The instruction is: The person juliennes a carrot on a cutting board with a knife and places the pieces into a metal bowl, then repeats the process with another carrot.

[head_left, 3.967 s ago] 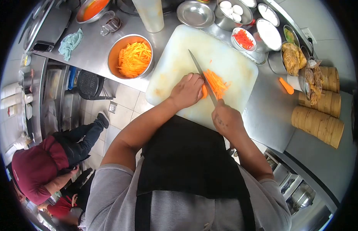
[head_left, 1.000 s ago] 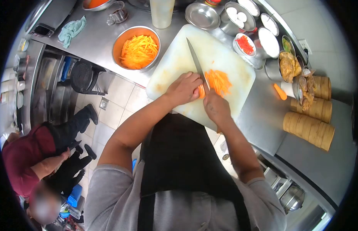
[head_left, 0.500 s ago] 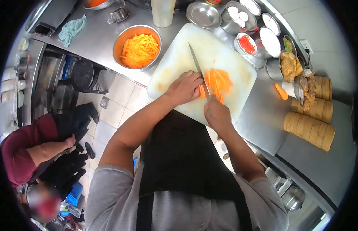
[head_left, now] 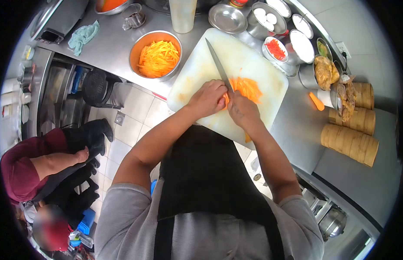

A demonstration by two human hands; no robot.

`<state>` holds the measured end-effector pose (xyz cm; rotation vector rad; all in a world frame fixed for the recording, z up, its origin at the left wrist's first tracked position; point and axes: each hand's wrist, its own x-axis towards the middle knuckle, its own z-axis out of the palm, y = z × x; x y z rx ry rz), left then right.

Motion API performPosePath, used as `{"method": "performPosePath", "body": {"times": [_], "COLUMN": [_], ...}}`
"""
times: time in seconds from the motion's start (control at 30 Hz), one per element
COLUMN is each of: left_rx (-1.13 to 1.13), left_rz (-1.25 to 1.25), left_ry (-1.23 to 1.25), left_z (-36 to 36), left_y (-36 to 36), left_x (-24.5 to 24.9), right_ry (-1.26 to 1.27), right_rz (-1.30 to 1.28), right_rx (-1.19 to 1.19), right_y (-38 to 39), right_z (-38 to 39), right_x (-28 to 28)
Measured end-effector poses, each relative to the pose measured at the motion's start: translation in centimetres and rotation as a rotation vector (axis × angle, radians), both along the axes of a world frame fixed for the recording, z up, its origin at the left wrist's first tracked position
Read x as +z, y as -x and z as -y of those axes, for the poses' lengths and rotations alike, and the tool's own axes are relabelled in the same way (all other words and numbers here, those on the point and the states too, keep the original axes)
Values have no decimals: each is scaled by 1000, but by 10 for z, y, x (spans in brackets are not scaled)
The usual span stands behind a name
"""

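My right hand (head_left: 244,110) is closed around the handle of a long kitchen knife (head_left: 216,60), whose blade points up and left across the white cutting board (head_left: 264,69). Against the blade's left side, the curled fingers of my left hand (head_left: 206,99) press down on a piece of carrot (head_left: 226,102), mostly hidden beneath them. Cut carrot strips (head_left: 248,88) lie in a loose pile to the right of the blade. Beyond the board's left edge stands a metal bowl (head_left: 134,48) heaped with carrot strips.
A whole carrot (head_left: 316,101) lies right of the board, near bamboo steamers (head_left: 349,144). Behind are a metal plate (head_left: 228,18), a pot with eggs (head_left: 269,19) and a bowl of red strips (head_left: 276,49). A green cloth (head_left: 83,37) lies far left. People stand at left.
My right hand and the knife have moved forward and slightly left, the blade tip reaching farther up the board. My left hand stays nearly in place.
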<state>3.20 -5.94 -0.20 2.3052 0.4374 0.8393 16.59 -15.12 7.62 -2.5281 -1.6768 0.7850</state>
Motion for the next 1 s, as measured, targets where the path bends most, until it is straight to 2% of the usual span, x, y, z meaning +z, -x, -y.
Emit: {"method": "performPosePath", "body": {"times": [0.03, 0.1, 0.2, 0.27, 0.3, 0.37, 0.47, 0.6, 0.7, 0.8, 0.87, 1.0], "left_rx": [-3, 134, -18, -23, -30, -32, -49, -69, -47, -58, -71, -48], "left_rz": [2, 29, -60, -91, -126, -79, -47, -144, -78, -126, -143, -126], "left_ry": [-2, -54, -70, -47, -26, -19, -7, 0, -17, -14, -12, -13], "left_z": [1, 4, 3, 0, -1, -4, -5, -4, -3, -4, -1, -3], "left_y": [2, 13, 17, 15, 13, 11, 12, 14, 13, 15, 16, 13], "left_x": [3, 9, 6, 4, 3, 1, 3, 3, 2, 3, -1, 0], "right_ry": [-2, -38, 15, 79, 141, 91, 2, -36, -7, 32, -83, 13], "right_rz": [2, -18, -45, -23, -4, -53, 15, -86, -76, 14, -67, -49], "right_rx": [-3, 102, 62, 35, 5, -23, -79, 42, 18, -89, 113, -8], "right_y": [-5, -12, -4, 7, 12, 14, 11, 5, 14, 13, 2, 16], "right_z": [3, 9, 29, 43, 47, 46, 22, 42, 44, 22, 34, 42], "right_x": [3, 16, 48, 51, 50, 20, -13, 19, 11, -2, 8, 13]}}
